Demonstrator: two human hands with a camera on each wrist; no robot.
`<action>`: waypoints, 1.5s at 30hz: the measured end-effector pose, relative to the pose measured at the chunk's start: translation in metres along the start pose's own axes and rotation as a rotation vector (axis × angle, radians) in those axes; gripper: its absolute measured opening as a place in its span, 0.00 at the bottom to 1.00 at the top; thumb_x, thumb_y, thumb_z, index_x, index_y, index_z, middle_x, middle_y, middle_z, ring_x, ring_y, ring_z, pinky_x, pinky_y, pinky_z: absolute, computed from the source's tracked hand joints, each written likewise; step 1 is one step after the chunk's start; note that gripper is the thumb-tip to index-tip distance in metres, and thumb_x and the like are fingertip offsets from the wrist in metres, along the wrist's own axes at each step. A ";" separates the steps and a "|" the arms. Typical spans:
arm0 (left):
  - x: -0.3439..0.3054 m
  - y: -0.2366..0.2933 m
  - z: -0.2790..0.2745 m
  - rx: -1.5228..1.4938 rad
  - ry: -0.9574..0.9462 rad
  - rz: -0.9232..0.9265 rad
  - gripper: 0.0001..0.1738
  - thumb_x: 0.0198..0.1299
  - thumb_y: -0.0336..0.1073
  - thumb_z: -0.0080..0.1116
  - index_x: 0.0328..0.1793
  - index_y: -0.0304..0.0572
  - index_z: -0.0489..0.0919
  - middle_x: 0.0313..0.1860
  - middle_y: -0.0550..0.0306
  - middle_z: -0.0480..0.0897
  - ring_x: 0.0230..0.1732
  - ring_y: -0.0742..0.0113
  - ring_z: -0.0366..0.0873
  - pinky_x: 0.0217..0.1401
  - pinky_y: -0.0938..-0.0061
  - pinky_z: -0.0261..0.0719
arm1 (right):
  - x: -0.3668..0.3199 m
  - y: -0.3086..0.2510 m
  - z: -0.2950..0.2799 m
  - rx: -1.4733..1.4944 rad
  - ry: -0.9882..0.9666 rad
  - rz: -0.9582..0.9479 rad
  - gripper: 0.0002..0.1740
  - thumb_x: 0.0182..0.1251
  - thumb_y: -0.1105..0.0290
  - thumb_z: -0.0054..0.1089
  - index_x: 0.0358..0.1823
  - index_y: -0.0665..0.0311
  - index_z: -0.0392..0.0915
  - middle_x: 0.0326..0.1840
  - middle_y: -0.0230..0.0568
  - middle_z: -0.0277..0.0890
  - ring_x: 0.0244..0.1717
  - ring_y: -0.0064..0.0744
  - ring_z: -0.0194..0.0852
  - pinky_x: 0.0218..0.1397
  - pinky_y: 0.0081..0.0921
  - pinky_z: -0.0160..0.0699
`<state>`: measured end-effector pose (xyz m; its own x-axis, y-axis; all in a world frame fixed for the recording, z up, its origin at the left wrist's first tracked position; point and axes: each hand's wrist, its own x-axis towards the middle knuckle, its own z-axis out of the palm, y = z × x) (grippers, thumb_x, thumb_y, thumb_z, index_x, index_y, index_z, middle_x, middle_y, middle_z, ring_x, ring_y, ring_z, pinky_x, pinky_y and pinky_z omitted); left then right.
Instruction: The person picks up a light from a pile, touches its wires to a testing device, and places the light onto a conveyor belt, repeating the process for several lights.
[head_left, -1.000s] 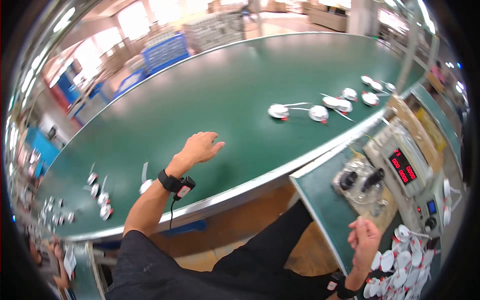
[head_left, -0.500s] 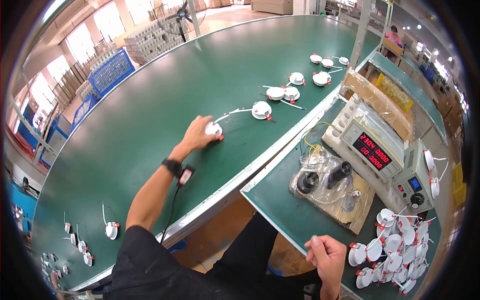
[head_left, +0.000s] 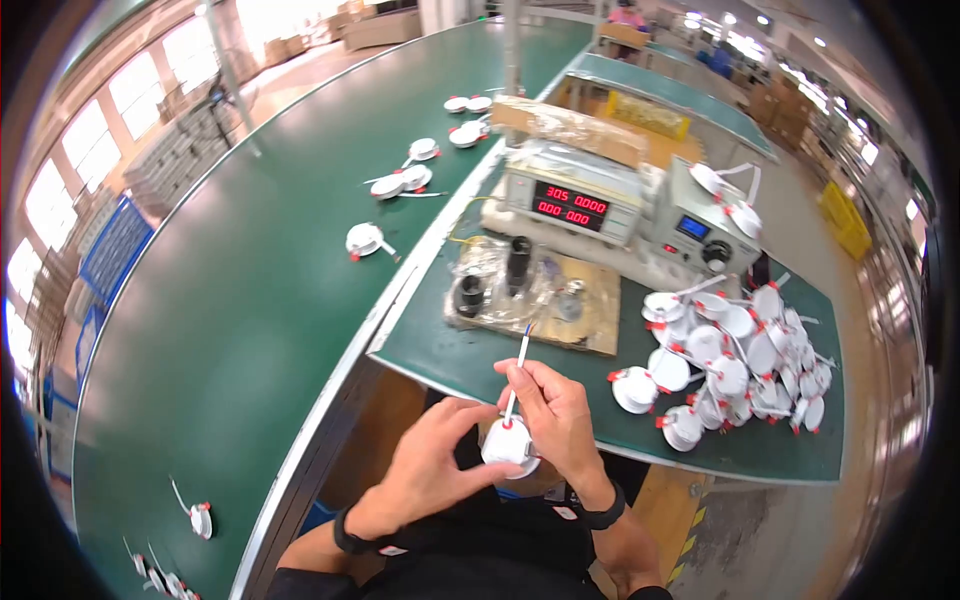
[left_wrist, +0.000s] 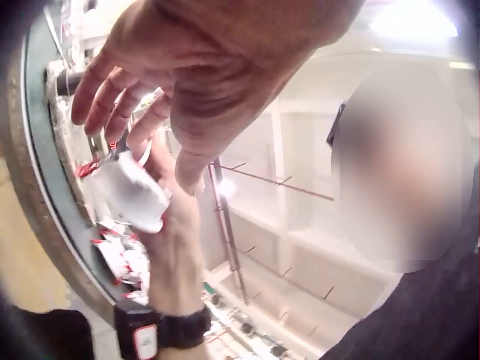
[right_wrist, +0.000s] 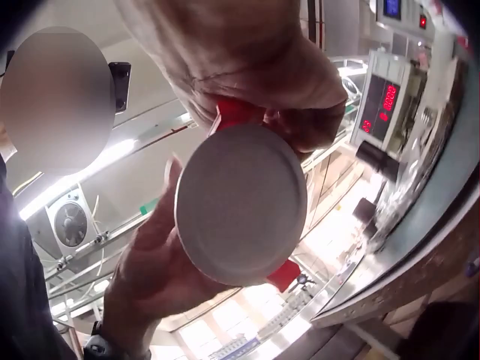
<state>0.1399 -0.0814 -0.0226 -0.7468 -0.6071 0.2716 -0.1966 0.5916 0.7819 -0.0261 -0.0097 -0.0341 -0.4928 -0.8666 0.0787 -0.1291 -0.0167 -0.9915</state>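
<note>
Pinching slim white cable [head_left: 522,350] toward twelve o'clock in right hand [head_left: 563,415], apparently to steady round white plastic-looking lamp [head_left: 506,446]; spreading left hand [head_left: 430,455] at nine o'clock, possibly touching.

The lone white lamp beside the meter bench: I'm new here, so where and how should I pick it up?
Best, I'd judge, by its round body, from above and the left: it lies low, its cable trails right, and a red clip juts at the near edge; pinch clear of both.
</note>
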 end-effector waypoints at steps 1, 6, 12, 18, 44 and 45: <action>0.006 0.000 -0.005 -0.097 -0.029 -0.026 0.26 0.54 0.39 0.77 0.56 0.34 0.81 0.44 0.54 0.83 0.44 0.65 0.82 0.48 0.71 0.80 | -0.009 -0.004 -0.012 -0.054 -0.007 -0.013 0.17 0.81 0.62 0.52 0.50 0.68 0.84 0.26 0.29 0.79 0.25 0.10 0.66 0.29 0.17 0.68; 0.058 0.022 0.002 -0.541 -0.123 -0.208 0.13 0.71 0.40 0.63 0.48 0.36 0.86 0.31 0.61 0.83 0.25 0.80 0.75 0.28 0.81 0.73 | -0.047 -0.022 -0.041 -0.143 -0.199 0.010 0.15 0.80 0.65 0.52 0.47 0.69 0.84 0.27 0.30 0.81 0.25 0.13 0.70 0.29 0.19 0.70; 0.065 0.023 0.012 -0.900 -0.314 -0.307 0.16 0.74 0.41 0.59 0.43 0.32 0.84 0.29 0.62 0.82 0.22 0.79 0.75 0.25 0.81 0.73 | -0.052 -0.024 -0.055 -0.189 -0.184 -0.018 0.11 0.76 0.67 0.59 0.45 0.69 0.84 0.25 0.38 0.82 0.24 0.21 0.76 0.28 0.23 0.72; 0.067 0.000 0.015 -1.237 -0.457 -0.446 0.17 0.76 0.44 0.56 0.43 0.36 0.83 0.29 0.63 0.82 0.22 0.79 0.74 0.24 0.84 0.70 | -0.048 -0.027 -0.053 -0.081 -0.178 0.119 0.11 0.76 0.68 0.59 0.48 0.70 0.84 0.26 0.35 0.83 0.23 0.13 0.69 0.26 0.19 0.69; 0.038 -0.045 0.089 -1.326 -0.843 -0.419 0.36 0.73 0.44 0.59 0.80 0.38 0.60 0.64 0.52 0.76 0.62 0.57 0.81 0.62 0.59 0.84 | 0.000 0.007 -0.056 0.090 0.242 0.100 0.17 0.80 0.63 0.54 0.45 0.71 0.84 0.23 0.29 0.77 0.19 0.10 0.62 0.21 0.13 0.61; 0.039 -0.040 0.093 -1.311 -0.794 -0.472 0.38 0.71 0.40 0.61 0.81 0.38 0.58 0.63 0.50 0.77 0.59 0.55 0.83 0.58 0.59 0.87 | 0.006 0.016 -0.058 0.101 0.248 0.096 0.17 0.80 0.62 0.53 0.44 0.71 0.84 0.23 0.30 0.77 0.19 0.10 0.62 0.21 0.13 0.60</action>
<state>0.0596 -0.0788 -0.0955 -0.9876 0.0689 -0.1413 -0.1515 -0.6556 0.7397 -0.0808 0.0134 -0.0438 -0.6959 -0.7181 -0.0059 0.0090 -0.0005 -1.0000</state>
